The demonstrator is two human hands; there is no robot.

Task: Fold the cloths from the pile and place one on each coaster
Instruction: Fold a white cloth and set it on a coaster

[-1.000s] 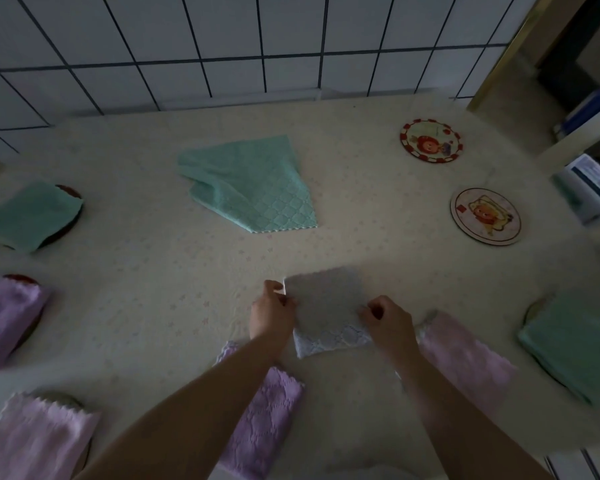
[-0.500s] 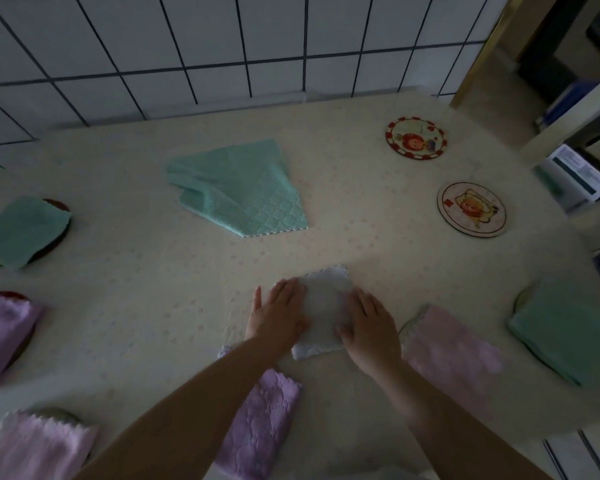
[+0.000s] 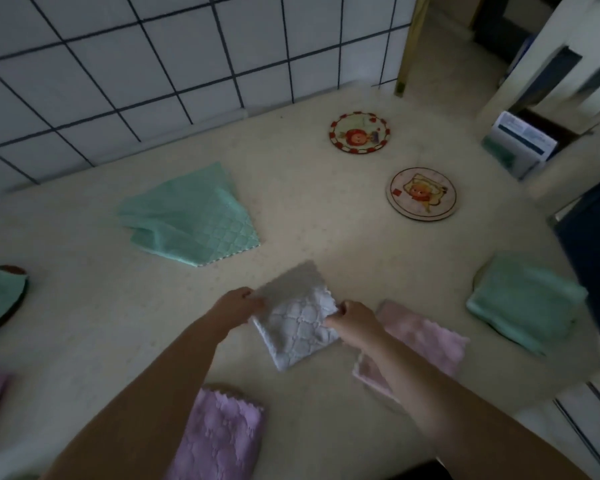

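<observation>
I hold the folded white cloth [image 3: 297, 322] in both hands, low in the middle of the table [image 3: 309, 220]. My left hand [image 3: 238, 304] pinches its left edge and my right hand [image 3: 355, 322] pinches its right edge, so it stays folded and neat when I lift it. I think the folding is done and it needs a home now. Two coasters have no cloth yet: the red-rimmed coaster [image 3: 360, 132] at about one o'clock from my hands, and the pale coaster [image 3: 422, 194] at two o'clock, nearer to me. I would go to one of those. The last green cloth [image 3: 191, 216] lies loose at eleven o'clock, still not folded, so it waits for its turn. A pink cloth [image 3: 420, 344] sits just right of my right hand, a purple cloth [image 3: 219, 438] sits near me at six o'clock, and a folded green cloth [image 3: 523, 303] rests at three o'clock, all folded and set in their spots
</observation>
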